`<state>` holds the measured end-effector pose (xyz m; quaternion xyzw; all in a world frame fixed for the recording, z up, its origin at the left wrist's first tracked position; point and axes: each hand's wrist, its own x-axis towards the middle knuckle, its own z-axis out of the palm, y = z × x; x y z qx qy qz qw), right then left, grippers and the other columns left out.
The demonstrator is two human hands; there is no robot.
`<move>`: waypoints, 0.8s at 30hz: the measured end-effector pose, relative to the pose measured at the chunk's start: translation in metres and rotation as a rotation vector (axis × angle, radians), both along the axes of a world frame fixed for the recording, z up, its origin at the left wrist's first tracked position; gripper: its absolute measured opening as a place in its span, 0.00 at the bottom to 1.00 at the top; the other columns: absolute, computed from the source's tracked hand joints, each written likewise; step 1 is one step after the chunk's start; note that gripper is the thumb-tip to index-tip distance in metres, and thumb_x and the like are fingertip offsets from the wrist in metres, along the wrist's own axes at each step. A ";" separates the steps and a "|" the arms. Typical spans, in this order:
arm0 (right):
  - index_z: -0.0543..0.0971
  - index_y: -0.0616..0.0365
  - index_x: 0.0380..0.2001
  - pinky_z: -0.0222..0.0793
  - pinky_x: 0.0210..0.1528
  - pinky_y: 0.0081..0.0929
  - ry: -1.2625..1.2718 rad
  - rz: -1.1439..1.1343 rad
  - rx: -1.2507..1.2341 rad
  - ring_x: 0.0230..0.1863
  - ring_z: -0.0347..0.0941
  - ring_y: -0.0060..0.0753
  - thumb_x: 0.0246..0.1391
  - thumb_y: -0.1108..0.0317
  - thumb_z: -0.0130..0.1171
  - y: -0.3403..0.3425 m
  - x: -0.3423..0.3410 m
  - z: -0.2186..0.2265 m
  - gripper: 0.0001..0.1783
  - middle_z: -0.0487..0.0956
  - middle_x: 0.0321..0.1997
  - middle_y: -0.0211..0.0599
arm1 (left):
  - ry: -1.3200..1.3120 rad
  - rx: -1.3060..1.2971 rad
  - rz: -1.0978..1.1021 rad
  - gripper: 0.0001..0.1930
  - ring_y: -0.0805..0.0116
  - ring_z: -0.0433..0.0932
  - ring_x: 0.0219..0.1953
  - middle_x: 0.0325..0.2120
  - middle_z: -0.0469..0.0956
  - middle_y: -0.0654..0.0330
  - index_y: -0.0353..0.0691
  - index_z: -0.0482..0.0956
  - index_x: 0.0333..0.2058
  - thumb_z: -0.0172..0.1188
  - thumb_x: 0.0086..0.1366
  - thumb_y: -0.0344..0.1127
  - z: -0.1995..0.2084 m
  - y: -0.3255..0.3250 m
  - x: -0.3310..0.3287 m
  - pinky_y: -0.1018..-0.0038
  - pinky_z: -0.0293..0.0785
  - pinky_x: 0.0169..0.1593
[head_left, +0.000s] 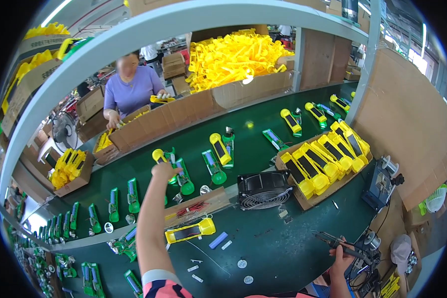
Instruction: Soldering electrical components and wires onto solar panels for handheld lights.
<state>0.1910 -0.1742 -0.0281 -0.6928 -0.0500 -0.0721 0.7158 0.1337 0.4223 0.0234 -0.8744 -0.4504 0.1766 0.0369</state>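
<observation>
Biggest thing first: the green conveyor belt (pixel 253 144) runs across the bench with yellow and green flashlight halves strung along it. My left hand (pixel 165 171) is stretched out to the belt's near edge, fingers curled around the yellow flashlight body (pixel 159 156) there; looks like I've got hold of it, though the grip itself is mostly hidden behind my knuckles. Its green half (pixel 184 176) lies just beside it.

Risk as I see it: dragging that arm back could sweep the green half off the belt edge, or knock the little red-wired parts on the cardboard strip (pixel 198 204) below.

The black fan (pixel 262 188) sits at the near edge of the belt, to the right of my reach, so no snag there.

My right hand (pixel 343 254) is down at the bench's near right corner, closed around a soldering iron (pixel 335 242). With my eyes on the belt, that tip could drift into the cable tangle (pixel 363 275) right next to it. That's the one I'd worry about.
</observation>
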 end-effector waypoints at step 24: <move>0.66 0.50 0.46 0.53 0.55 0.48 -0.745 0.152 -0.846 0.37 0.69 0.51 0.44 0.68 0.55 0.134 0.197 0.029 0.23 0.72 0.34 0.50 | -0.203 -0.242 -1.197 0.22 0.60 0.73 0.26 0.22 0.71 0.54 0.47 0.70 0.42 0.62 0.43 0.34 0.101 -0.341 -0.086 0.69 0.68 0.28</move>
